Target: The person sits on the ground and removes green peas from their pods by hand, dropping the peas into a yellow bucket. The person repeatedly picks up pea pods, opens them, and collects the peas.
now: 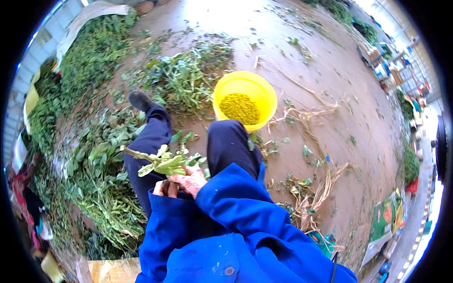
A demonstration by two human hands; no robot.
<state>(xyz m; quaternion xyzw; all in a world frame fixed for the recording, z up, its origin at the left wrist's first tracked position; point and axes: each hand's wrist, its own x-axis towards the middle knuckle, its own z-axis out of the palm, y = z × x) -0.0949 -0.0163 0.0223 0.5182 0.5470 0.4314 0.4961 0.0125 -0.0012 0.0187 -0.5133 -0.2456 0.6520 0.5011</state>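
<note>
My right hand [191, 181] is closed around a cut green plant stalk with flat pods and leaves [168, 163], its bare stem end pointing left. My left hand [165, 188] lies right beside it, below the pods, its fingers curled and partly hidden by the blue sleeve; whether it grips part of the plant cannot be seen. Beyond my knee stands a yellow plastic bucket [263, 92], with a layer of small yellow-green beans or pods [239, 109] in it.
Cut pod plants [109, 208] lie heaped left of my legs, more [184, 79] before my foot. A large green pile [95, 46] stands far left. Dry stalks or cords [320, 166] trail over the floor at right. A green printed sack [384, 215] lies further right. Another person [24, 191] shows at the left edge.
</note>
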